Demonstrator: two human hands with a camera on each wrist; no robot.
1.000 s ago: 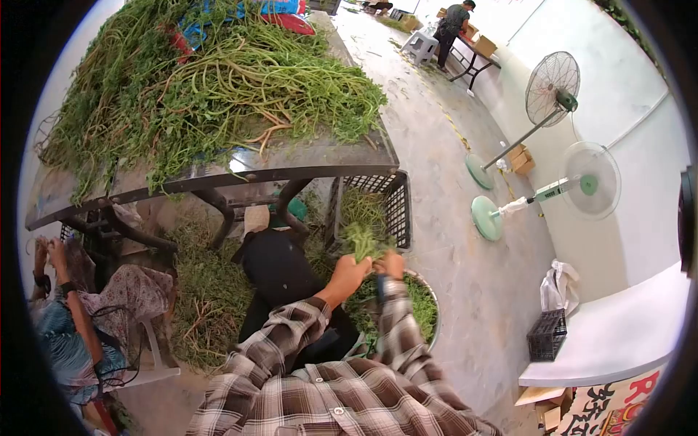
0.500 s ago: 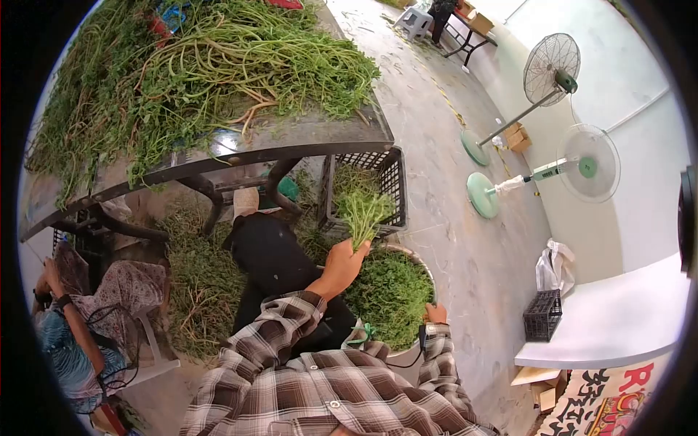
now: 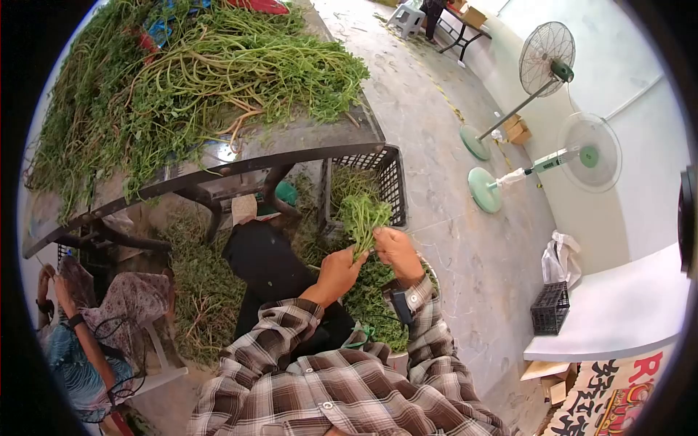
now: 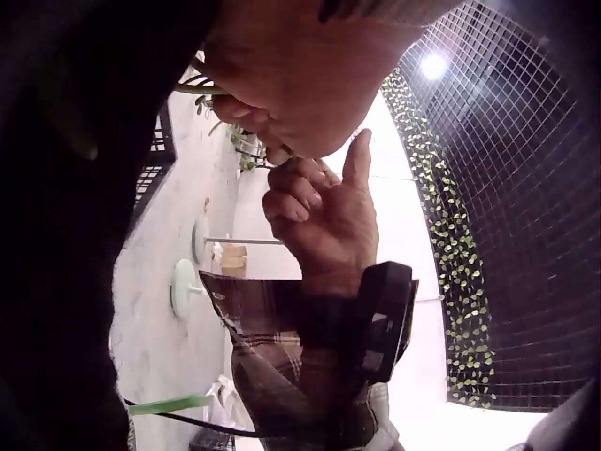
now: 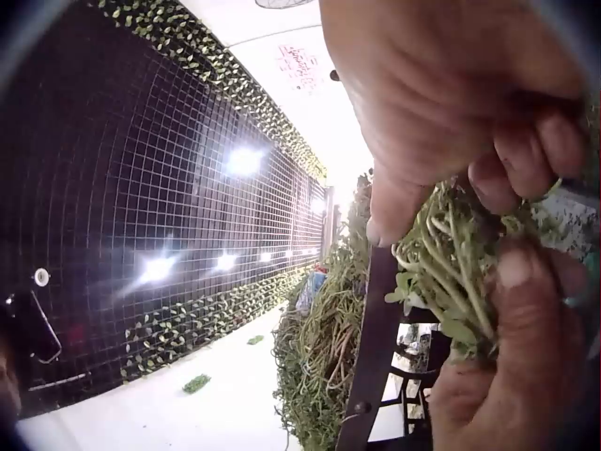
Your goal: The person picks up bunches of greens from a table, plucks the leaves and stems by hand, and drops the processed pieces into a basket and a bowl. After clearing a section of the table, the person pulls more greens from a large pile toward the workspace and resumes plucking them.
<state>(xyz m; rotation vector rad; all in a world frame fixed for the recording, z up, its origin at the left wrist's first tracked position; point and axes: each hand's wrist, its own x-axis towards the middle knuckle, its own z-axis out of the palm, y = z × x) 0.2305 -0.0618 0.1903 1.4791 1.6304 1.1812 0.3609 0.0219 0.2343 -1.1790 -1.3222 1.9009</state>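
Observation:
A small bunch of leafy green stems [image 3: 363, 218] stands upright above the basin in the head view. My left hand [image 3: 338, 275] grips it low, around the stem ends. At its right side is my right hand [image 3: 398, 253], fingers curled, picking at the stems. The right wrist view shows the stems [image 5: 451, 272] between my left thumb and fingers [image 5: 521, 319], with my right hand [image 5: 451, 113] over their tops. Under both hands sits a round basin of picked greens [image 3: 374, 301], partly hidden by my forearms. Just beyond is a black slatted crate [image 3: 395, 185] holding more stems.
A large heap of greens [image 3: 211, 80] covers the dark table [image 3: 305, 138] ahead. Loose stems [image 3: 203, 291] pile on the floor left of my knee [image 3: 265, 254]. Another person [image 3: 87, 327] sits at far left. Two standing fans [image 3: 483, 189] are on the right.
My right hand went from the bunch down to the basin's right rim, then came back up to the bunch. My left hand keeps its grip on the stems.

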